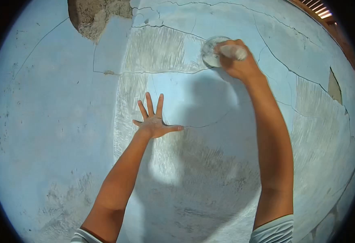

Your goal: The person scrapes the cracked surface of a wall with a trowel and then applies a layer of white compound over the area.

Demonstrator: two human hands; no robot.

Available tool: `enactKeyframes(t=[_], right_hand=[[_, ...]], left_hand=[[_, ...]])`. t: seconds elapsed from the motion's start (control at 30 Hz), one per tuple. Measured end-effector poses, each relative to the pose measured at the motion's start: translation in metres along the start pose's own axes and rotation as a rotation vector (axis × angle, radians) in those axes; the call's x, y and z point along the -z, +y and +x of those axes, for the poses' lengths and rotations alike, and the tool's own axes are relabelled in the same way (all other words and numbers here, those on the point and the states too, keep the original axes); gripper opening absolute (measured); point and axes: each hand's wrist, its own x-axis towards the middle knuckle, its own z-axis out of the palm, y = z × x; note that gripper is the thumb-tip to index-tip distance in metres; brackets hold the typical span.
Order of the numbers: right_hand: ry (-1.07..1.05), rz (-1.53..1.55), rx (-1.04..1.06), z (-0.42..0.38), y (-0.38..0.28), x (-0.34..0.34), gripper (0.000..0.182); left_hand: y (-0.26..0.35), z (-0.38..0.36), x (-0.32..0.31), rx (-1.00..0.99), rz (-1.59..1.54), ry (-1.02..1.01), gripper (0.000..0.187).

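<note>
A light blue wall (56,109) with cracks fills the head view. High on it, my right hand (235,60) is wrapped round the pale handle of a round grey disc-shaped tool (210,49), whose face lies at the wall along a crack. My left hand (154,123) is spread on the wall, lower and to the left, fingers apart and holding nothing; its back looks dusty. Scraped whitish patches (155,50) show left of the tool and around my left hand.
Bare rough plaster shows in a broken patch (100,18) at the upper left. Another chipped spot (334,87) is at the right. Long cracks cross the upper wall. A slatted opening (319,9) lies at the top right corner. Shadows fall over the middle.
</note>
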Motion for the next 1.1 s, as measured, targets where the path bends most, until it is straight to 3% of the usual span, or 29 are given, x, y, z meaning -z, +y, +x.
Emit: enactKeyframes(t=[0.07,0.13,0.23,0.33,0.47,0.5,0.63,0.73,0.77,0.9,1.0,1.03,1.1], right_hand=[[0.07,-0.047,0.141,0.01,0.005,-0.025,0.025],[0.123,-0.016,0.031,0.014,-0.015,-0.015,0.023],[-0.049,-0.099,-0.101,0.021,-0.024,0.019,0.023],[-0.06,-0.061,-0.074,0.016,-0.026,0.007,0.024],[0.136,-0.07,-0.043,0.025,-0.029,-0.01,0.025],[-0.026,-0.037,-0.116,0.029,-0.027,0.003,0.028],[-0.081,-0.048,-0.182,0.014,-0.023,0.017,0.028],[0.112,-0.159,0.085,0.025,-0.025,-0.013,0.026],[-0.01,-0.091,-0.103,0.033,-0.023,-0.007,0.025],[-0.138,-0.111,-0.201,0.018,-0.022,0.029,0.024],[-0.123,-0.243,0.01,0.022,-0.022,0.0,0.025],[0.096,-0.22,0.066,0.025,-0.02,-0.02,0.021],[0.069,-0.106,0.031,0.026,-0.006,-0.017,0.02]], left_hand=[[-0.002,0.002,-0.002,-0.006,0.015,0.007,0.168],[-0.002,0.003,-0.005,-0.007,0.021,0.016,0.168],[-0.002,0.002,-0.004,-0.006,0.033,0.014,0.169],[-0.001,0.0,-0.002,-0.003,0.024,-0.004,0.169],[0.0,0.0,-0.003,-0.012,0.001,0.01,0.169],[-0.002,0.0,-0.002,-0.017,0.001,0.011,0.169],[-0.002,0.001,0.0,-0.009,-0.008,0.001,0.167],[0.0,-0.001,0.001,-0.003,0.014,0.0,0.168],[0.0,-0.002,0.002,-0.007,0.01,-0.004,0.169],[-0.003,0.001,0.002,-0.005,-0.006,0.007,0.169],[-0.001,-0.002,-0.001,0.002,-0.004,0.004,0.169],[-0.002,-0.001,-0.002,-0.004,-0.003,0.011,0.169],[-0.003,0.0,-0.001,-0.01,0.008,0.013,0.168]])
